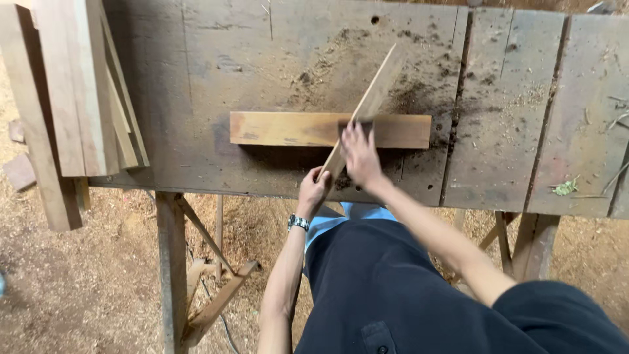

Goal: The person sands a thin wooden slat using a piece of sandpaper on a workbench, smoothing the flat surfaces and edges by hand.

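Several loose boards (78, 85) lie stacked far off to the left of my left hand (313, 189), which is closed around the near end of a thin wooden strip (367, 108), apparently to keep it tilted up and steady across the sawdust-strewn workbench (196, 65). Just to the right, my right hand (357, 154) presses a small dark block (356, 123), likely for sanding, flat against the strip, fingers curled over it, while a wider plank (282, 129) lies crosswise beneath as a rest.
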